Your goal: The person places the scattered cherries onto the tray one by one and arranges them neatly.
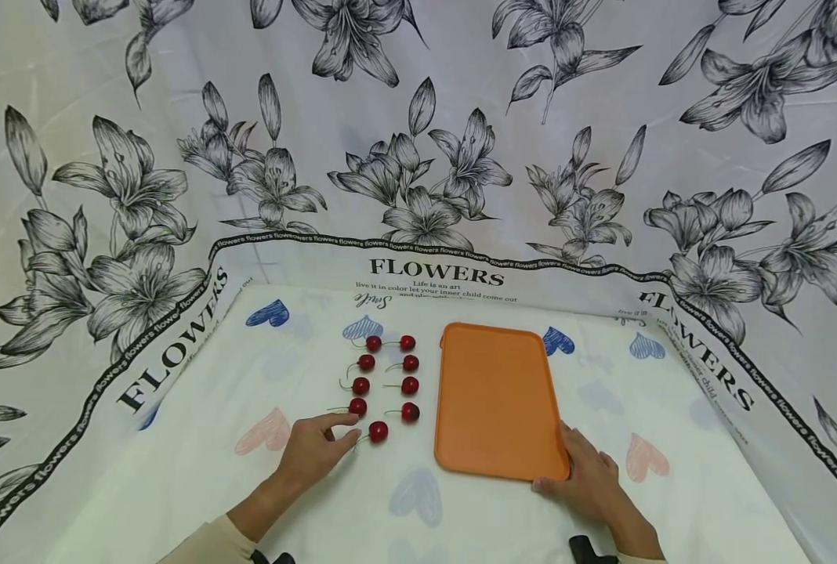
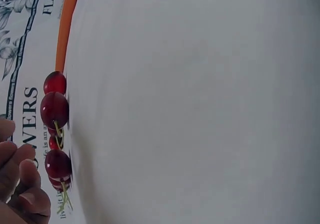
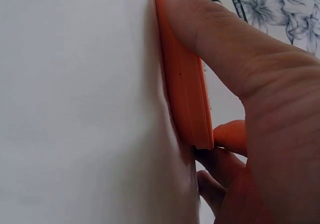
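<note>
Several dark red cherries with thin stems lie in two rough columns on the cloth, left of an orange tray [image 1: 499,399]. One cherry [image 1: 378,432] sits at the near end, between the columns. My left hand [image 1: 313,450] is beside it, thumb and forefinger apart and nothing visible between them. Its forefinger tip is close to the nearest cherry of the left column [image 1: 357,406]; whether they touch I cannot tell. At the tray's near right corner, my right hand [image 1: 588,478] holds the tray, thumb along the front edge and fingers at the right side.
A white cloth with blue and pink hearts [image 1: 418,497] covers the table. Behind and at both sides hangs a white curtain [image 1: 432,188] printed with black lilies, its lettered border meeting the table. Black wrist straps [image 1: 584,548] show at the bottom.
</note>
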`<state>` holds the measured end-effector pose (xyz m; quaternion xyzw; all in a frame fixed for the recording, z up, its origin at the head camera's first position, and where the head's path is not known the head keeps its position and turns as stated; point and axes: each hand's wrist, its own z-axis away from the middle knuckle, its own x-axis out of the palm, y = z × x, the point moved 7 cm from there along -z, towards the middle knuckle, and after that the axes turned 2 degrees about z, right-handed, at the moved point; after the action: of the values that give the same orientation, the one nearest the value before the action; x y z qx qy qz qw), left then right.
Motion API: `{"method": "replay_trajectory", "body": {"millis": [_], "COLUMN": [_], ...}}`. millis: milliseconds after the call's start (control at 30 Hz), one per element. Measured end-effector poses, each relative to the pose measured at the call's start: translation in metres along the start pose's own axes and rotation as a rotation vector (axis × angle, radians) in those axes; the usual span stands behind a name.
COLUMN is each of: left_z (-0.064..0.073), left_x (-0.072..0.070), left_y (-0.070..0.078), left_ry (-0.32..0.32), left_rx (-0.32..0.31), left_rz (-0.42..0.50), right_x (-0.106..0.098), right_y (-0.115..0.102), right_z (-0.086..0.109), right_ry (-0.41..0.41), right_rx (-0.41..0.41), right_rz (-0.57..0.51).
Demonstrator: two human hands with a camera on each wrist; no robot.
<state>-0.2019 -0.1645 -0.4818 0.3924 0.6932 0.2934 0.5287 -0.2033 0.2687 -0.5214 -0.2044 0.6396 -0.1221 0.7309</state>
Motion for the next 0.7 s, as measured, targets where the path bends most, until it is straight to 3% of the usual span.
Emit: {"method": "replay_trajectory", "body": {"millis": [133,400,700], "left_z": [0.000,0.001,0.000], "left_x": [0.008,0.019,0.024], "left_y": [-0.008,-0.016,-0.016], "left_ry": [-0.057,-0.102,-0.086], "left_rx": [-0.093,-0.154,-0.123], "left_rz": [-0.028,-0.071,-0.099], "right_x": [0.002,0.005,0.005], "right_y": [0.002,0.004,0.005], "right_z": [-0.001,-0.002,-0.003], "right_ry": [-0.021,-0.044,-0.057], "right_rx": [0.021,0.047,0.061], "right_rz": [-0.001,-0.014,-0.029]}}
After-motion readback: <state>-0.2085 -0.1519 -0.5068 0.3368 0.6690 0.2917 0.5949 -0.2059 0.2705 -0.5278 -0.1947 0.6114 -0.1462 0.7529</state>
